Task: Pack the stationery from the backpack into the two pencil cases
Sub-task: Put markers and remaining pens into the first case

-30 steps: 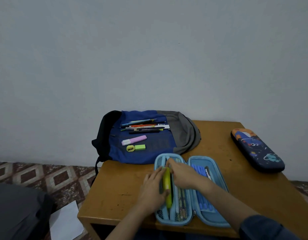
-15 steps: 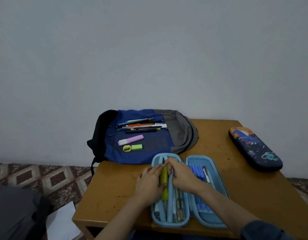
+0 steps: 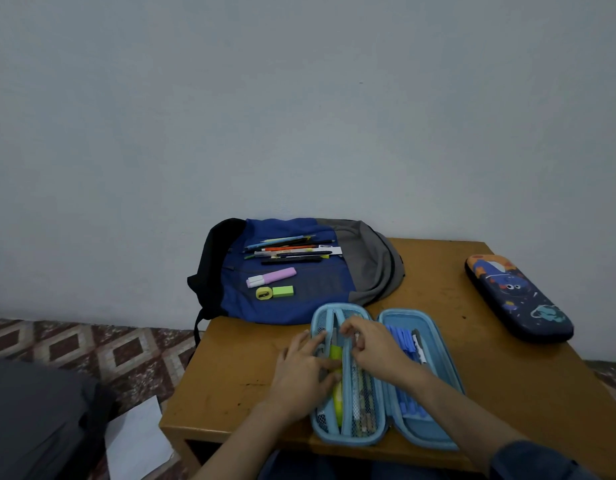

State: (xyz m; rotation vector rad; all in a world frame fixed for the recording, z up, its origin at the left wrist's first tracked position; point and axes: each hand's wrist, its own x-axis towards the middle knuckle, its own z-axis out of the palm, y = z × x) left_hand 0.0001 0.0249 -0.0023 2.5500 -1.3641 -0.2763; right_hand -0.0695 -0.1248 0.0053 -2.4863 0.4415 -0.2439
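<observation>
A light blue pencil case [image 3: 427, 424] lies open near the table's front edge. Blue pens fill its right half and pencils sit in a mesh pocket. A yellow-green highlighter [image 3: 335, 353] lies lengthwise in the left half. My left hand [image 3: 299, 372] grips its middle between fingers and thumb. My right hand [image 3: 375, 349] pinches the case's middle divider flap at the top. On the blue backpack [image 3: 317, 299] lie a pile of pens [image 3: 292, 251], a pink highlighter [image 3: 270, 277], a yellow sharpener [image 3: 263, 293] and a green eraser [image 3: 283, 291]. A dark blue pencil case [image 3: 517, 299] lies shut at the right.
The wooden table [image 3: 230, 358] stands against a pale wall, and its left edge drops to a patterned tile floor. A white sheet of paper [image 3: 136, 441] and a dark grey object [image 3: 32, 417] lie on the floor at the left.
The highlighter has gone deeper into the left half of the open case. My right hand has shifted from the highlighter's top to the divider flap. My left hand stays on it.
</observation>
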